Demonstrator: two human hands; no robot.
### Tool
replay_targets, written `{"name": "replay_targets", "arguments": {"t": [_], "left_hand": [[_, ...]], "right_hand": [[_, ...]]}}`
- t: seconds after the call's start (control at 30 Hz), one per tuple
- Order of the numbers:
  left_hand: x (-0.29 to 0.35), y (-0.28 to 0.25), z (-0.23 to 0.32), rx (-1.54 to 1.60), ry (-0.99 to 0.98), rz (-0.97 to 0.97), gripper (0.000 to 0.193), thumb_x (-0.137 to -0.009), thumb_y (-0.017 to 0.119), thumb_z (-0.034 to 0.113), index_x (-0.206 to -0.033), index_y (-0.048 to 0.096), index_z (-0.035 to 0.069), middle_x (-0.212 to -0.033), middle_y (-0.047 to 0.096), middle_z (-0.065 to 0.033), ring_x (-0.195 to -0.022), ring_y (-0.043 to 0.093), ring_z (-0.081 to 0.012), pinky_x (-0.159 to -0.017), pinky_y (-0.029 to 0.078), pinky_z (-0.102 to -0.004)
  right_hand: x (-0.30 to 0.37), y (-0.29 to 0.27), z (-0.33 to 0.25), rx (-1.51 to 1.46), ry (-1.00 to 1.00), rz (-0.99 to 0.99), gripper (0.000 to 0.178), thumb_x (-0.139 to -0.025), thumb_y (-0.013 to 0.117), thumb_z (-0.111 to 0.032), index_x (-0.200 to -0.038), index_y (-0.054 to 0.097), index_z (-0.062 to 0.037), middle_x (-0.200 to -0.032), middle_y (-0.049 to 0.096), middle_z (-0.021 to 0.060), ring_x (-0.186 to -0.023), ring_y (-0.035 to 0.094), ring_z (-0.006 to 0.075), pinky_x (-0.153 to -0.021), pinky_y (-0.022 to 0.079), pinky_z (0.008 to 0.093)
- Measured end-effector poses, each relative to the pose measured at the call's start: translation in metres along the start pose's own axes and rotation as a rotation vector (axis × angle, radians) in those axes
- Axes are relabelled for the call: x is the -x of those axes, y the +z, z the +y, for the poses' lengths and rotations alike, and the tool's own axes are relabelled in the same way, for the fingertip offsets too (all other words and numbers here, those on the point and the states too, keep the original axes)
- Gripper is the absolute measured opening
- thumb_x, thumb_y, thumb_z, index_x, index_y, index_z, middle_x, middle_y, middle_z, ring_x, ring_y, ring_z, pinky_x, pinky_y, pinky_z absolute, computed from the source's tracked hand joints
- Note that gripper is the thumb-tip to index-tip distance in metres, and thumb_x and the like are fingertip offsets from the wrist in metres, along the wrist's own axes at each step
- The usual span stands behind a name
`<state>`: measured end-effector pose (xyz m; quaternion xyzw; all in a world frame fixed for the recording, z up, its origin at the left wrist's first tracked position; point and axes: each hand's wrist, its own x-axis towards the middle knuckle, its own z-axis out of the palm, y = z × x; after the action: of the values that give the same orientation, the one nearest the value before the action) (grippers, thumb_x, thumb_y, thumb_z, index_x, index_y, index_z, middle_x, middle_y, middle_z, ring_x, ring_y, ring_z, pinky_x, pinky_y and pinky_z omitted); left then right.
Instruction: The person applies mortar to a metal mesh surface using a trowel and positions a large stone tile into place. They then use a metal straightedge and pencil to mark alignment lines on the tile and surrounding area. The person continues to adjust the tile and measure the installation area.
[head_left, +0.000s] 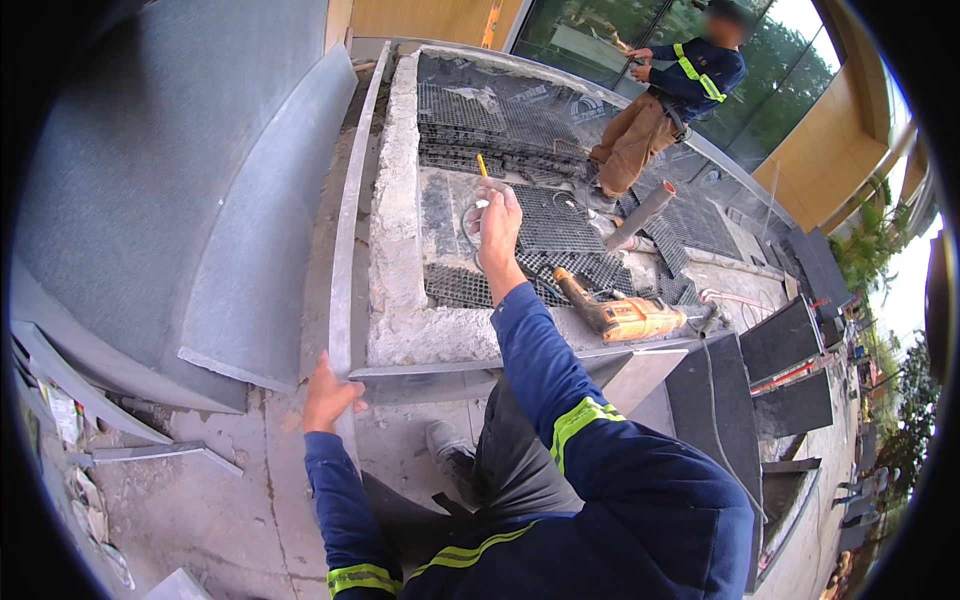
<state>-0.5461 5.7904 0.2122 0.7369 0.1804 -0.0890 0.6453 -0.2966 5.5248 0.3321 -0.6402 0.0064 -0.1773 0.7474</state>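
Observation:
My left hand (pixel 332 396) is at the near end of a long narrow grey stone slab (pixel 346 250), its fingers curled about the corner. The slab stands along the left side of a rough concrete curb (pixel 393 210). Raised over the planter bed, my right hand (pixel 498 225) is closed round a yellow pencil (pixel 482 166) that points up and away. Something small and white shows at its fingers. An orange rotary hammer drill (pixel 635 318) lies on the curb to the right of my right forearm.
Black plastic drainage mats (pixel 555 218) and a grey pipe (pixel 642 215) fill the planter bed. Large grey stone slabs (pixel 265 215) lean at the left. At the far right a co-worker (pixel 665 100) stands in the bed. Dark panels (pixel 712 400) and a cable lie at right.

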Motion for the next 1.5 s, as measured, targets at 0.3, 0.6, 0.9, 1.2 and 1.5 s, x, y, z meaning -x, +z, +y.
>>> {"name": "replay_targets", "arguments": {"t": [0.3,0.6,0.9,1.2,1.5], "left_hand": [[-0.007,-0.003,-0.012,-0.088,0.028,0.032,0.097,-0.074,0.067,-0.002,-0.157,0.018,-0.014,-0.096,0.073,-0.0255,-0.063,0.075,-0.0267,-0.058,0.06,-0.0357],[0.006,-0.003,0.003,-0.074,-0.051,0.026,0.097,-0.074,0.066,-0.001,-0.158,0.018,-0.013,-0.091,0.074,-0.023,-0.062,0.075,-0.0258,-0.063,0.06,-0.0354],[0.006,-0.003,-0.004,-0.072,-0.023,0.041,0.096,-0.073,0.065,0.002,-0.158,0.021,-0.013,-0.094,0.074,-0.0241,-0.065,0.076,-0.0256,-0.07,0.061,-0.0338],[0.006,-0.003,0.0,-0.131,-0.055,0.034,0.097,-0.074,0.065,0.003,-0.158,0.019,-0.012,-0.092,0.075,-0.0247,-0.066,0.077,-0.0252,-0.075,0.061,-0.0329],[0.008,-0.003,0.005,-0.125,-0.084,0.029,0.098,-0.074,0.065,0.0,-0.158,0.017,-0.012,-0.085,0.075,-0.023,-0.065,0.076,-0.0258,-0.071,0.062,-0.0338]], "right_hand": [[0.001,0.005,0.001,-0.009,-0.022,-0.038,0.038,-0.1,0.045,-0.01,-0.135,0.057,-0.0008,-0.102,0.065,0.0115,-0.058,0.058,0.0116,-0.046,0.047,0.0249],[0.006,0.004,0.002,-0.002,-0.009,-0.064,0.036,-0.103,0.046,-0.011,-0.135,0.057,-0.0006,-0.1,0.065,0.0086,-0.061,0.057,0.0103,-0.047,0.047,0.0249],[0.011,0.007,0.001,0.059,-0.005,-0.087,0.034,-0.106,0.039,-0.007,-0.133,0.058,0.0003,-0.1,0.064,0.0101,-0.056,0.058,0.0095,-0.045,0.046,0.0237],[0.015,0.01,0.004,0.07,-0.017,-0.119,0.043,-0.1,0.052,-0.004,-0.143,0.055,-0.0056,-0.098,0.067,0.0077,-0.06,0.055,0.0087,-0.048,0.046,0.0243],[0.013,0.01,0.01,0.054,-0.029,-0.114,0.054,-0.099,0.054,-0.003,-0.151,0.039,-0.0018,-0.098,0.066,0.013,-0.058,0.057,0.0112,-0.046,0.046,0.0251]]}}
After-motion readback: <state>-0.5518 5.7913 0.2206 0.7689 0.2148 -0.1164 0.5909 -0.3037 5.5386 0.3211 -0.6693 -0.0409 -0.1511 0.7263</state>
